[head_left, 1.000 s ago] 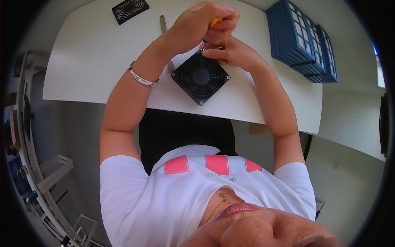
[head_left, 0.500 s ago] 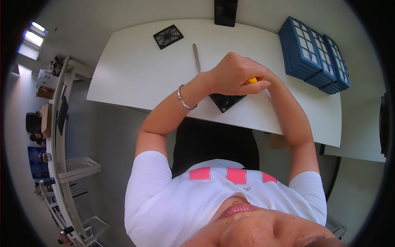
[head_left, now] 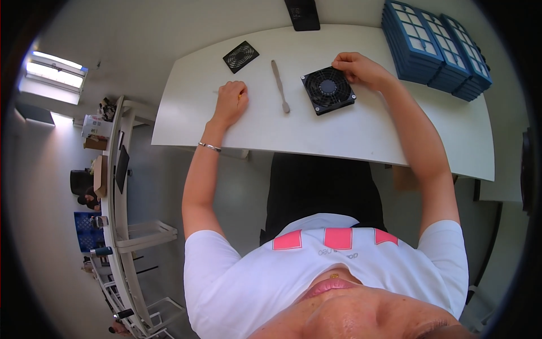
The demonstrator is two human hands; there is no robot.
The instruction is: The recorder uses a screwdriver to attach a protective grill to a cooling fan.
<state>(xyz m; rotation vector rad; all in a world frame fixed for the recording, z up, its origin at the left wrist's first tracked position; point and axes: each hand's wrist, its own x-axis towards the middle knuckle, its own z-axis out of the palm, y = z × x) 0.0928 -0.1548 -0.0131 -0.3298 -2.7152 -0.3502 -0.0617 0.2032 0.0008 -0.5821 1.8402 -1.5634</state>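
Observation:
My left hand is closed and rests on the left part of the white table, around a slim tool with a yellow handle. Only a bit of that handle shows, so its kind is unclear. To the right lies a square black cooling fan, its round grille facing up. The fingers of my right hand pinch its far right corner. Between my hands a thin grey-beige stick with a flattened near end lies on the tabletop. A square black fan guard lies beyond my left hand.
Stacks of blue-framed filter panels stand at the table's far right. A black phone-like slab is at the back edge. The white table's front edge curves before me. Off to the left is a white shelving bench with assorted items.
My left hand has moved left, away from over the fan, with the yellow-handled tool. The fan is now uncovered and farther from the front edge, my right hand at its corner.

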